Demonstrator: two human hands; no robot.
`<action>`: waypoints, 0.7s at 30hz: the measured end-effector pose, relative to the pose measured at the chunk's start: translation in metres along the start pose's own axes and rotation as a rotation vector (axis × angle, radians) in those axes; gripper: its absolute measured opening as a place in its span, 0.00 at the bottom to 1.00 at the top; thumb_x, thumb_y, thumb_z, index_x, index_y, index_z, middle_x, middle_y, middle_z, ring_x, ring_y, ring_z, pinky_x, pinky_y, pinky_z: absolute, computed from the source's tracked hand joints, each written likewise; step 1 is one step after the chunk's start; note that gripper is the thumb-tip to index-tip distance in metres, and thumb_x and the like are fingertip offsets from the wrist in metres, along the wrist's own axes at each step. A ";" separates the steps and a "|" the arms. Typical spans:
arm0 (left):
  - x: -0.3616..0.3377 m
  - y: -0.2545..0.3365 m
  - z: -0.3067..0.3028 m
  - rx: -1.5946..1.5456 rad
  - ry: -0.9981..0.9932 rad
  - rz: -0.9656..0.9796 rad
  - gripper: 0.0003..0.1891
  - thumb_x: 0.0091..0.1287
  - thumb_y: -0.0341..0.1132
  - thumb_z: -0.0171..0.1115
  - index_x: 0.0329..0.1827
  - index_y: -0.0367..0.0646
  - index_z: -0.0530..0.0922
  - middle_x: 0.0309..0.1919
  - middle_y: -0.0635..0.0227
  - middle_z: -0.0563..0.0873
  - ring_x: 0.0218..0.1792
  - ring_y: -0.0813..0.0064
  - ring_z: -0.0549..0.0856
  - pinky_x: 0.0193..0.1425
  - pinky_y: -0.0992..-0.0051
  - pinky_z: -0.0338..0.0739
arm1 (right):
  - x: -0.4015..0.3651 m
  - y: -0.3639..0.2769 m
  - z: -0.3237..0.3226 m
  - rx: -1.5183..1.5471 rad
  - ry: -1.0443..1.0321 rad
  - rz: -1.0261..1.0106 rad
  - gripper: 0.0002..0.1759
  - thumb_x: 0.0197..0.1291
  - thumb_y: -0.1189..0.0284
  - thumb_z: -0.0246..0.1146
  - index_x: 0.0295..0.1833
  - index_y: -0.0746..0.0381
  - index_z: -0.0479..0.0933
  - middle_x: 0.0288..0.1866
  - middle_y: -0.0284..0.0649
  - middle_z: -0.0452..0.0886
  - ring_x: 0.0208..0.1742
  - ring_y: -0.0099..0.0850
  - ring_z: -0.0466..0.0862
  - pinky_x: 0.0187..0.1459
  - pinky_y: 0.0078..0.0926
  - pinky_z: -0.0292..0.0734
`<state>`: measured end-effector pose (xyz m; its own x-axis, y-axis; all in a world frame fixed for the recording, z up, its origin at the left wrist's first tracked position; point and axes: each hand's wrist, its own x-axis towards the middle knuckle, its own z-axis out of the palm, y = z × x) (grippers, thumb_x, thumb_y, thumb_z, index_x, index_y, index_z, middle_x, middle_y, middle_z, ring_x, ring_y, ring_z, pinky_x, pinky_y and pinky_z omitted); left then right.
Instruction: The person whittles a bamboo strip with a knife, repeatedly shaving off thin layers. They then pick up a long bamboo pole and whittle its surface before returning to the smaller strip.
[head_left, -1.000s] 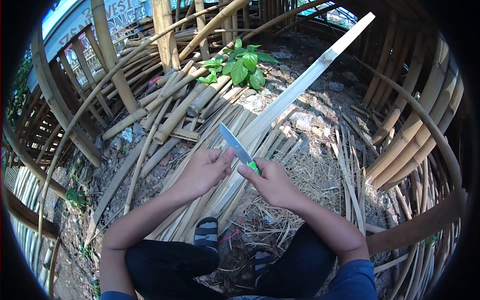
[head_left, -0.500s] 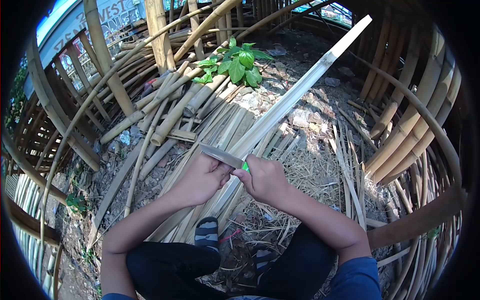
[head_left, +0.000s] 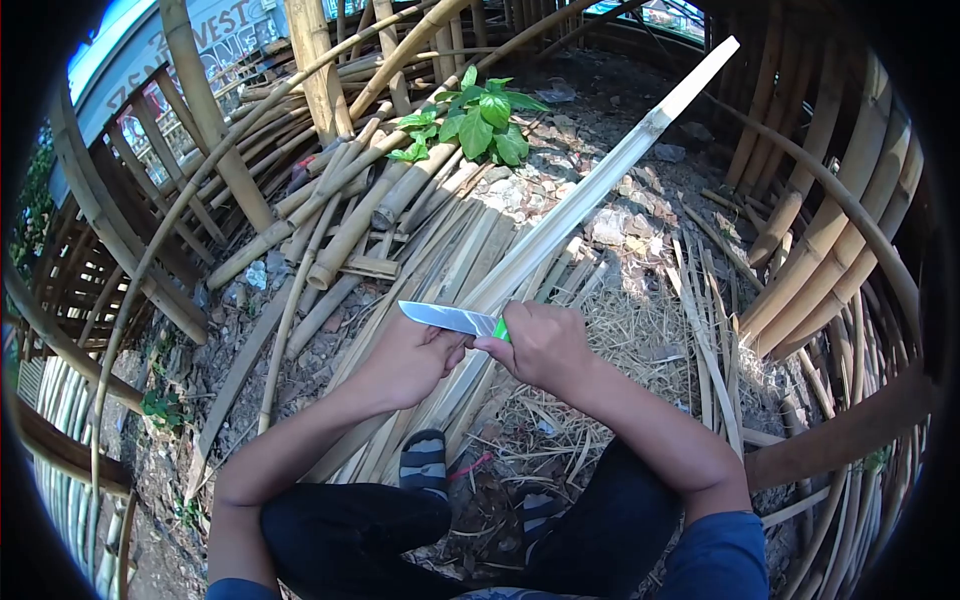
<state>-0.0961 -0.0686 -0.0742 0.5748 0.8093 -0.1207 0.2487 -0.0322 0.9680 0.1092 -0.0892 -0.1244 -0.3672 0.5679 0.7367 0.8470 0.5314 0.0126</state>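
Swung down from upright, the knife [head_left: 445, 319] lies level across the bamboo strip [head_left: 600, 180], right hand [head_left: 540, 345] clamped on its handle, left hand [head_left: 405, 360] gripping the strip; keep the edge shallow, off the thumb.

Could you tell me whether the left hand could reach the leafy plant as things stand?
Probably not: the left hand grips the bamboo strip, and the plant lies far beyond, past piled bamboo poles.

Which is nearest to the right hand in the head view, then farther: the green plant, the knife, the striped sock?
1. knife, held in the right hand.
2. striped sock, below, to the left.
3. green plant, far ahead.
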 end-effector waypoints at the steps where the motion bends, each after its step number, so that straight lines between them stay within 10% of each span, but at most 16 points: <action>1: 0.000 0.001 0.000 -0.024 -0.002 0.006 0.06 0.73 0.23 0.51 0.40 0.36 0.78 0.23 0.74 0.75 0.24 0.85 0.72 0.28 0.78 0.66 | 0.000 0.001 0.001 0.001 0.004 0.002 0.30 0.62 0.43 0.64 0.27 0.60 0.72 0.14 0.38 0.74 0.15 0.35 0.79 0.15 0.34 0.73; 21: 0.002 0.003 0.008 -0.073 0.005 -0.011 0.15 0.81 0.40 0.51 0.40 0.38 0.77 0.20 0.78 0.72 0.19 0.88 0.66 0.23 0.83 0.60 | -0.006 0.029 -0.013 -0.194 0.085 -0.094 0.32 0.63 0.41 0.61 0.23 0.58 0.68 0.14 0.35 0.69 0.14 0.32 0.75 0.15 0.32 0.70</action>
<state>-0.0884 -0.0720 -0.0737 0.5686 0.8122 -0.1309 0.1978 0.0195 0.9800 0.1408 -0.0857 -0.1199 -0.4213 0.4626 0.7801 0.8717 0.4438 0.2076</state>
